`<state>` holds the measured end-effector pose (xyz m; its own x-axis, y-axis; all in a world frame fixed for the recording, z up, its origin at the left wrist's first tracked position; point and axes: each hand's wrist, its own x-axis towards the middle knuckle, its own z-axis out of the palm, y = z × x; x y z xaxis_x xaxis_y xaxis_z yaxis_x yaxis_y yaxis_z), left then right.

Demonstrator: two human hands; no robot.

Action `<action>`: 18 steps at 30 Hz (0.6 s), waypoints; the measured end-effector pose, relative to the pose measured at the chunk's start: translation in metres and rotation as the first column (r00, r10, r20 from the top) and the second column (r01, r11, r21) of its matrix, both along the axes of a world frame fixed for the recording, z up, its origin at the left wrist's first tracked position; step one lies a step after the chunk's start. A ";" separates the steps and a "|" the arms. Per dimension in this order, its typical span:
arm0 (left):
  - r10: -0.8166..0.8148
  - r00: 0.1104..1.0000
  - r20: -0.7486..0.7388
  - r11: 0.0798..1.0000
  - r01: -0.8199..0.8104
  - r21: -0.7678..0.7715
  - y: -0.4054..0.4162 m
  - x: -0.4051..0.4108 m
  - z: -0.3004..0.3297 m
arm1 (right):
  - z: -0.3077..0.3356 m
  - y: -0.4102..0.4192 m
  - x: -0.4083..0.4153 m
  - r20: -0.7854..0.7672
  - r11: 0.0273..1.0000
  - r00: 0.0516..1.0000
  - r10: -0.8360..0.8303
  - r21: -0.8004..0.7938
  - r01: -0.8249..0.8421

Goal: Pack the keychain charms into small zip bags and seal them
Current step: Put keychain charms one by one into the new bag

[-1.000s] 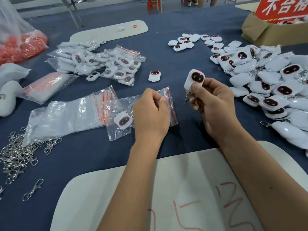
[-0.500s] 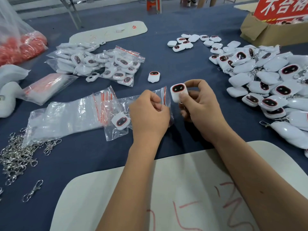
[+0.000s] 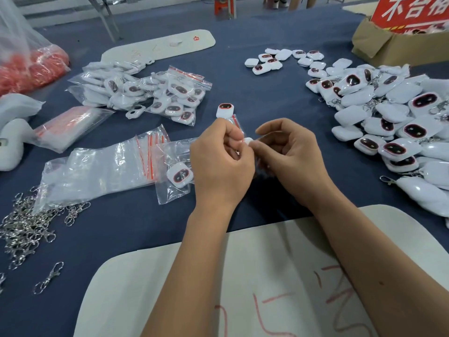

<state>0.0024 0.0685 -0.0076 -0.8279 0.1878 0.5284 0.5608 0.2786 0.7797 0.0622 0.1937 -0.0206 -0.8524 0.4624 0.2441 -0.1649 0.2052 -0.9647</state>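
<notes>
Table: dark blue cloth-covered tabletop (image 3: 243,88) bearing everything below.
Near board: pale rounded board with red scrawl (image 3: 170,288) at the near edge, under both forearms.
Far board: second pale rounded board (image 3: 158,46) lying flat at the far left.
Box: brown cardboard box (image 3: 388,48) at the far right corner, a red sign with white characters (image 3: 413,10) standing in it.
Loose pile: heap of white rounded keychain charms with dark red-rimmed faces (image 3: 388,113) on the right, some face down, metal clips showing among them.
Red bag: clear plastic sack of red pieces (image 3: 29,66) at the far left.
Packed pile: small clear zip bags with red seal strips, each holding a white charm (image 3: 145,93), heaped left of centre.
Empty bags: stack of flat clear zip bags (image 3: 97,169), red strips towards the hands.
Clips: tangle of silver metal clasps (image 3: 26,224) at the near left.
Bag in work: clear zip bag (image 3: 175,166) lying just left of the hands, one white charm (image 3: 180,175) inside, face up; its mouth end is hidden behind the left hand.
Left hand (image 3: 221,161): fingers curled, pinching the bag's red-striped mouth.
Right hand (image 3: 289,152): fingers curled, thumb and fingertips pinching a second white charm (image 3: 248,140) at the bag's mouth; only a sliver shows.
Single charm: one white charm, face up (image 3: 225,109), alone on the cloth just beyond the hands.
</notes>
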 end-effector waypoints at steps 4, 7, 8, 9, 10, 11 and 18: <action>0.007 0.999 -0.047 0.999 -0.005 0.036 -0.001 0.001 0.002 | 0.004 0.001 0.003 -0.029 0.965 0.970 0.241 -0.099 -0.243; -0.005 0.998 -0.062 0.998 0.009 0.069 -0.002 0.002 0.003 | 0.007 -0.001 0.004 0.039 0.911 0.911 0.410 -0.075 -0.407; -0.012 0.998 -0.063 0.996 0.018 0.084 -0.002 0.003 0.003 | 0.008 -0.002 0.003 0.058 0.902 0.900 0.432 -0.061 -0.428; -0.013 0.998 -0.066 0.995 0.019 0.098 -0.002 0.003 0.004 | 0.007 -0.003 0.003 0.072 0.905 0.903 0.425 -0.047 -0.422; -0.006 0.998 -0.069 0.993 0.014 0.114 -0.001 0.003 0.004 | 0.007 -0.006 0.002 0.077 0.923 0.920 0.385 -0.032 -0.384; 0.005 0.998 -0.067 0.991 0.003 0.131 -0.001 0.004 0.004 | 0.006 -0.009 0.002 0.080 0.948 0.945 0.317 -0.015 -0.317; 0.040 0.998 -0.048 0.976 -0.029 0.218 0.001 0.004 0.005 | 0.009 -0.011 0.002 0.148 0.927 0.918 0.369 0.017 -0.375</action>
<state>0.0066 0.0692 -0.0025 -0.8021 0.0356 0.5961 0.5953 0.1260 0.7935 0.0642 0.1826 -0.0113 -0.9877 0.0968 0.1229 -0.1019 0.1982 -0.9749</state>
